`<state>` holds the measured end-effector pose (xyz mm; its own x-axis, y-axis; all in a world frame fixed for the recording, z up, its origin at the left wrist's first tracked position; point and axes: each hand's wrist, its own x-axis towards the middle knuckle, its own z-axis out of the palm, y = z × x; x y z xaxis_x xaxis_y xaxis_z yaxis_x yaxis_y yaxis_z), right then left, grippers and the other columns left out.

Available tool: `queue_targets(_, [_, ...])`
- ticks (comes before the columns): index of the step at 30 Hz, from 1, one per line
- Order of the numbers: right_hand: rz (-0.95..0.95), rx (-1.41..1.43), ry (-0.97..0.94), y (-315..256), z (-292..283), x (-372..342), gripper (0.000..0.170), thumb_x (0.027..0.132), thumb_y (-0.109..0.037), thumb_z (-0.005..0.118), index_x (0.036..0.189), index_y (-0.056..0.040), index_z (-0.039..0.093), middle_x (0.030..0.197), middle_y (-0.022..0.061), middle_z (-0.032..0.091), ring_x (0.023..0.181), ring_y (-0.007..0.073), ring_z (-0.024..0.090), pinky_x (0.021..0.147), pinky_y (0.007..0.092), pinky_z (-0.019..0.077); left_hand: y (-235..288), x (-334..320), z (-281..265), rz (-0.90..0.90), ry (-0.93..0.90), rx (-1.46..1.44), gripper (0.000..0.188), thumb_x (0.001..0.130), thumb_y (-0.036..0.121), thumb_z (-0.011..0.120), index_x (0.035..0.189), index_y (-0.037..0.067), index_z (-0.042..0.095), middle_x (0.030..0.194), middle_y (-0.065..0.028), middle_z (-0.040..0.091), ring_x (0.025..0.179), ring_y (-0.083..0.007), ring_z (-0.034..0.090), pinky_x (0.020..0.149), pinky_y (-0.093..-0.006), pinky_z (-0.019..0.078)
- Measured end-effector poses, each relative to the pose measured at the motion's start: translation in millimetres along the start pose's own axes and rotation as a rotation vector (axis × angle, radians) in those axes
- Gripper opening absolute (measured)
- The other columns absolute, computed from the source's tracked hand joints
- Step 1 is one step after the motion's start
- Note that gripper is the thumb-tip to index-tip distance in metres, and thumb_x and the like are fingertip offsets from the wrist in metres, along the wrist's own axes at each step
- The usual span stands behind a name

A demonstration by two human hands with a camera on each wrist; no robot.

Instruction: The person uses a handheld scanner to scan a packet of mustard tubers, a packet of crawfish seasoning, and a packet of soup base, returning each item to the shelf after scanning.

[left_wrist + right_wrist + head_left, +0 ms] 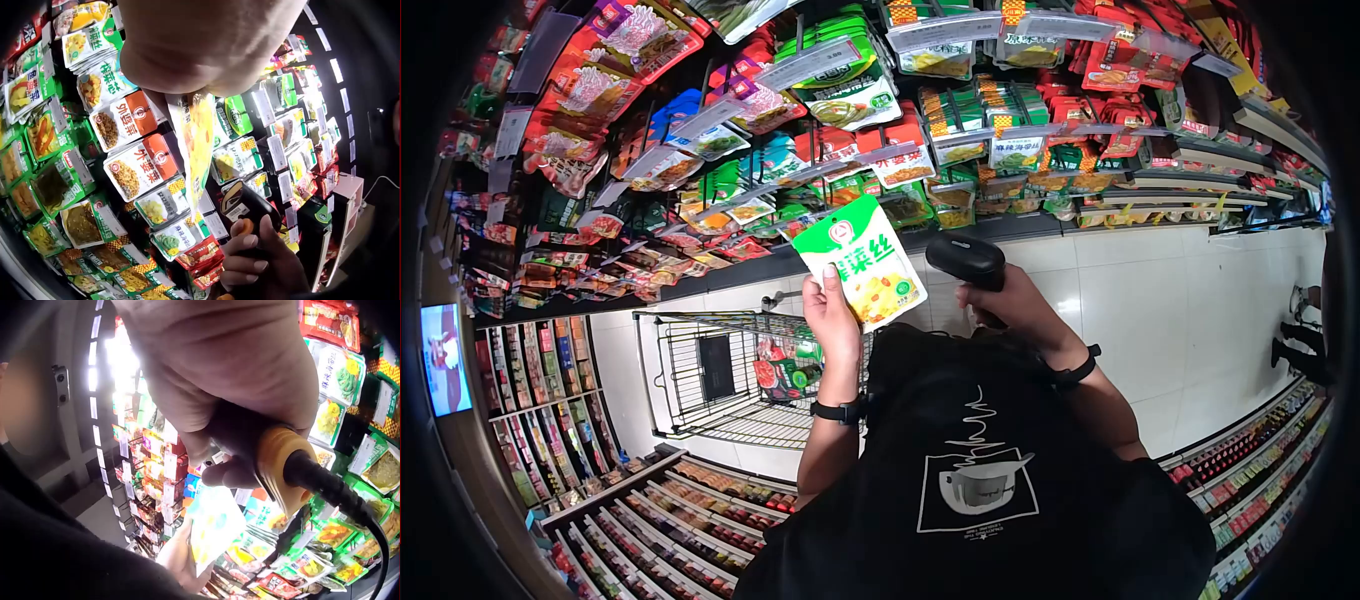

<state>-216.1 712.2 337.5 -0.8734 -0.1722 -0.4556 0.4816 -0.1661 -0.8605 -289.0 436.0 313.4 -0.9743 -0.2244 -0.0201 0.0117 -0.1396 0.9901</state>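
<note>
Packet (885, 285), green-and-white, pinched in my left hand (835, 320), at that hand's 1 o'clock, head view. My right hand (1025, 308) wrapped round black corded device (966, 260), pointing to 10. I see wire cart (716, 367) at left hand's 8.

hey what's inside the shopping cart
Red and green packages show inside the shopping cart, beside a dark panel. What lies beneath them is covered, and the left hand and forearm hide part of the cart, so anything there cannot be seen.

room at right, cart (716, 367) left, racks (945, 32) ahead
</note>
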Motion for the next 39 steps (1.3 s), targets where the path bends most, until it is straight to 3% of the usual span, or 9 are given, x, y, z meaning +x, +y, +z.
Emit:
queue_targets(15, [-0.029,0.032,0.012,1.4,2.8,-1.4,0.032,0.098,-0.028,0.082,0.118,-0.0055,0.071,0.091,-0.0016,0.074,0.070,0.0056,0.064,0.058,0.0239,0.0469,-1.0,-4.5,-2.2,0.038,-0.014,0.052,0.026,0.114,0.028,0.062,0.104,0.004,0.064,0.100,0.0001,0.069,0.089,-0.0042,0.057,0.083,-0.0247,0.0477])
queue_targets(39, [-0.019,0.041,0.023,6.7,6.0,-7.1,0.024,0.100,-0.029,0.080,0.106,-0.0067,0.073,0.082,-0.0027,0.069,0.066,0.0047,0.062,0.054,0.0236,0.0429,2.5,-11.2,-5.4,0.028,-0.010,0.008,0.026,0.116,0.027,0.058,0.107,0.004,0.064,0.102,-0.0007,0.070,0.091,-0.0038,0.058,0.085,-0.0244,0.0487])
